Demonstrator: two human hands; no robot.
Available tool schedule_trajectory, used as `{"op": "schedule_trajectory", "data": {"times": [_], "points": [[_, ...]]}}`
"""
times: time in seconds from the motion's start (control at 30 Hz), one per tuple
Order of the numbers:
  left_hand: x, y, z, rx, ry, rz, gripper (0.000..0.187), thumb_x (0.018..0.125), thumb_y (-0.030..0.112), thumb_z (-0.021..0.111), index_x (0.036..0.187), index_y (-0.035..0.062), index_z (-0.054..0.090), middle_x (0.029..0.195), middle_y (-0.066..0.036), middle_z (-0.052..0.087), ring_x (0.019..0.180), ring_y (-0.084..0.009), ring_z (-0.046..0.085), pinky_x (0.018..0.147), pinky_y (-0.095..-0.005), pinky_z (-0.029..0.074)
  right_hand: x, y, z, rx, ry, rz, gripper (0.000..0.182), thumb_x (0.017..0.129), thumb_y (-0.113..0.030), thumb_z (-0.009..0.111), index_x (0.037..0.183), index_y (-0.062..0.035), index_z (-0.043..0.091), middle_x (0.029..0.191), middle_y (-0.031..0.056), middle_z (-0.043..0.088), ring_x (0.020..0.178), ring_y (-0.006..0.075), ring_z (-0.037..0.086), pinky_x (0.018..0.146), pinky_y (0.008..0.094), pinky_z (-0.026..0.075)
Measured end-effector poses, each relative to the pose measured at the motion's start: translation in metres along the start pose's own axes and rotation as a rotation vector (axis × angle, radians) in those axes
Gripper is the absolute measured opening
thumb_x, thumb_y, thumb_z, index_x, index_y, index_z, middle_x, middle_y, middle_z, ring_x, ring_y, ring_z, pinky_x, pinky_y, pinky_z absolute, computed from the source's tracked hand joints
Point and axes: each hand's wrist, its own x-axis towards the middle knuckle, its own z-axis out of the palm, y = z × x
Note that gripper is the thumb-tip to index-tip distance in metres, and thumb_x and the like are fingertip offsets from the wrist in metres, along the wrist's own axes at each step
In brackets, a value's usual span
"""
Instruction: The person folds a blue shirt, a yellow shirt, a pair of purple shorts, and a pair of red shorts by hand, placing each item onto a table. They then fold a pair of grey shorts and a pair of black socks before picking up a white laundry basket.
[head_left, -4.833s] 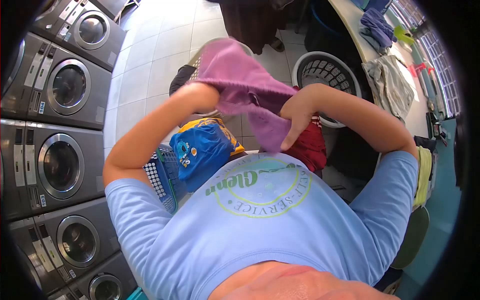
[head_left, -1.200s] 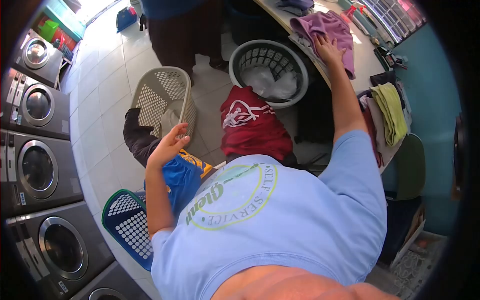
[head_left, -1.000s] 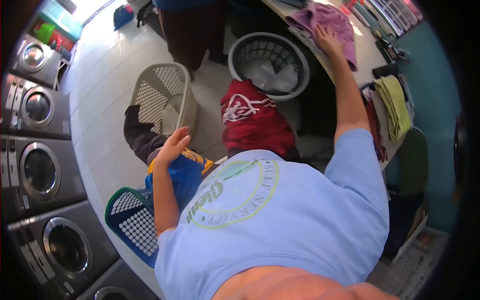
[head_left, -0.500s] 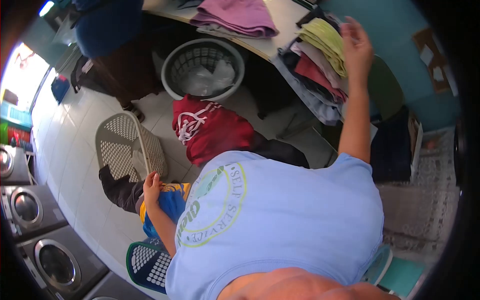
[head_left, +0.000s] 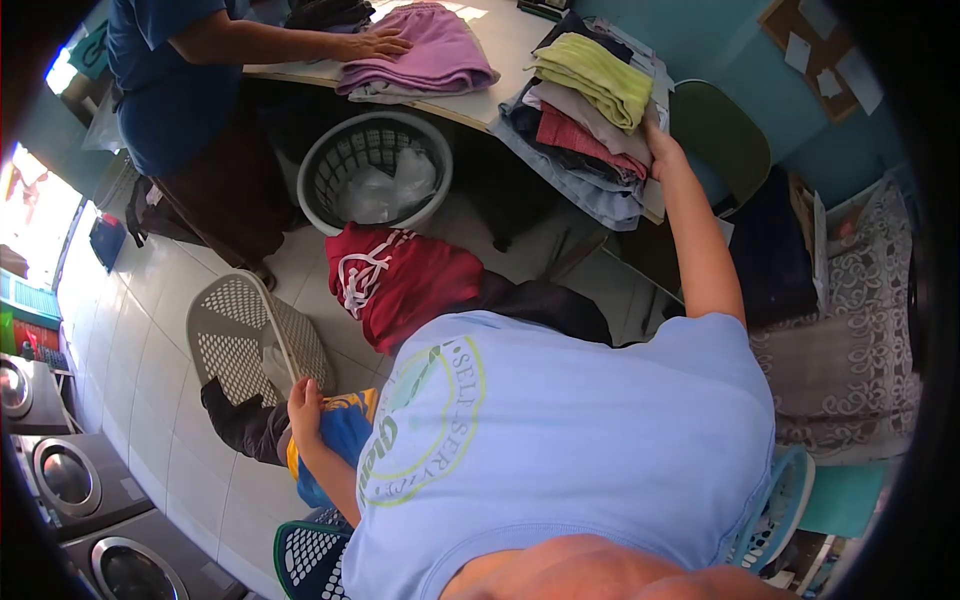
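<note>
My right hand (head_left: 660,150) rests against the right side of a stack of folded clothes (head_left: 590,125) on the table corner. A yellow-green towel-like piece (head_left: 600,80) tops the stack, with grey, red and denim pieces below; some fingertips are hidden by the stack. Low at the left, my left hand (head_left: 305,400) is closed at the near rim of a beige laundry basket (head_left: 300,335). Beside it are a dark garment (head_left: 240,420) and a blue-and-yellow garment (head_left: 345,415). Red clothing with white drawstrings (head_left: 400,280) lies in front of my chest.
Another person in blue (head_left: 165,95) stands across, a hand on folded purple cloth (head_left: 420,50) on the table (head_left: 465,105). A grey round basket (head_left: 440,170) holding clear plastic stands below. Washing machines (head_left: 75,480) line the left; a green chair back (head_left: 725,140) is at right.
My right hand came down from beside the top of the stack to its right side. The view shifted, and the other person's arm and hand came into sight on the purple cloth.
</note>
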Motion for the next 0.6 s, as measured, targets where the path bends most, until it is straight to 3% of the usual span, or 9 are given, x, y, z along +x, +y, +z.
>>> {"op": "schedule_trajectory", "data": {"times": [0.03,0.13,0.23,0.27,0.37,0.47,0.57,0.6], "points": [[-0.001,-0.001,-0.001,-0.014,-0.002,0.005,0.04,0.09,0.033,0.058,0.116,0.0027,0.055,0.092,-0.004,0.061,0.069,-0.0097,0.057,0.058,-0.022,0.048,0.001,0.0,0.002,0.048,0.024,-0.036,0.087,0.081,-0.07,0.044,0.14,-0.0065,0.031,0.135,0.018,0.043,0.117,0.0286,0.05,0.098,0.0415,0.04],[-0.005,-0.001,-0.001,-0.057,0.015,-0.002,0.04,0.091,0.035,0.057,0.116,0.0037,0.055,0.093,-0.004,0.061,0.071,-0.0098,0.058,0.059,-0.0221,0.048,-0.023,-0.021,0.016,0.008,0.134,0.019,0.101,0.074,-0.082,0.035,0.141,-0.0066,0.03,0.139,0.016,0.04,0.122,0.0289,0.046,0.1,0.0419,0.037],[-0.01,0.009,0.002,-0.05,0.007,-0.024,0.044,0.09,0.039,0.057,0.115,0.0028,0.056,0.093,-0.003,0.06,0.074,-0.0103,0.056,0.06,-0.0224,0.047,0.009,-0.028,-0.002,-0.276,0.112,0.116,0.118,0.06,-0.091,0.038,0.142,-0.0063,0.028,0.14,0.0148,0.038,0.126,0.0293,0.041,0.102,0.0436,0.033],[-0.01,0.01,0.002,-0.049,-0.002,-0.029,0.045,0.09,0.04,0.057,0.115,0.0027,0.056,0.094,-0.003,0.06,0.075,-0.0105,0.056,0.061,-0.0226,0.047,0.008,-0.038,-0.006,-0.23,0.042,0.258,0.128,0.048,-0.094,0.046,0.14,-0.0061,0.032,0.14,0.0137,0.039,0.127,0.0286,0.039,0.102,0.0468,0.031],[-0.008,0.012,0.003,-0.044,-0.021,-0.04,0.047,0.09,0.042,0.056,0.115,0.0023,0.055,0.096,-0.004,0.06,0.076,-0.0109,0.057,0.062,-0.0229,0.047,0.008,-0.054,-0.001,-0.135,-0.041,0.439,0.127,0.045,-0.091,0.054,0.137,-0.0051,0.036,0.14,0.0132,0.039,0.127,0.0278,0.04,0.101,0.0496,0.031],[-0.006,0.011,0.003,-0.031,-0.026,-0.047,0.047,0.09,0.042,0.056,0.116,0.0023,0.055,0.098,-0.004,0.061,0.076,-0.011,0.057,0.062,-0.023,0.047,0.015,-0.056,0.008,-0.328,-0.034,0.415,0.122,0.039,-0.078,0.073,0.132,-0.0057,0.042,0.135,0.0119,0.045,0.122,0.0271,0.044,0.099,0.0456,0.035],[-0.003,0.008,0.0,-0.03,-0.033,-0.056,0.046,0.09,0.041,0.056,0.116,0.0027,0.055,0.099,-0.004,0.061,0.077,-0.0109,0.057,0.062,-0.0228,0.047,0.02,-0.061,0.011,-0.447,0.075,0.477,0.109,0.04,-0.068,0.081,0.125,-0.0068,0.05,0.125,0.0095,0.054,0.112,0.0254,0.054,0.093,0.0449,0.042],[-0.005,0.01,0.001,-0.032,-0.032,-0.061,0.046,0.09,0.041,0.056,0.116,0.0029,0.055,0.099,-0.004,0.061,0.077,-0.0108,0.057,0.062,-0.0227,0.047,0.035,-0.056,0.004,-0.35,-0.003,0.484,0.105,0.042,-0.066,0.082,0.123,-0.0068,0.052,0.121,0.0096,0.056,0.107,0.0251,0.056,0.091,0.0447,0.044]]}}
